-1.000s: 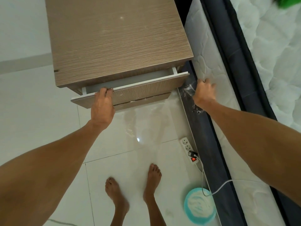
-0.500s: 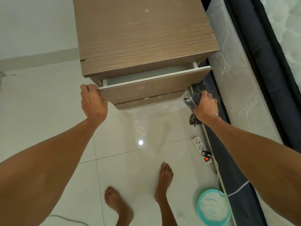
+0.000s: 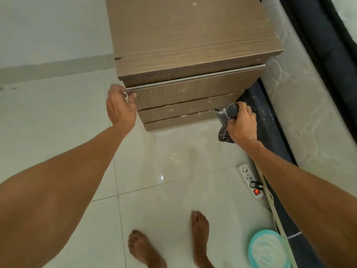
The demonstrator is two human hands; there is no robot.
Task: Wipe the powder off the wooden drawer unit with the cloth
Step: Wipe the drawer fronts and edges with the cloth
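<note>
Bare forearms without sleeves, left hand, right hand, bare feet, no jewellery visible

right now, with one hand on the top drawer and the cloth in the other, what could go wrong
The left hand has fingers curled round the top drawer corner, which looks nearly shut, so they could get pinched. Powder specks still sit on the lower drawer fronts; wiping with the cloth in the right hand may knock them onto the glossy floor by bare feet, a possible slip. The power strip lies close below.
</note>
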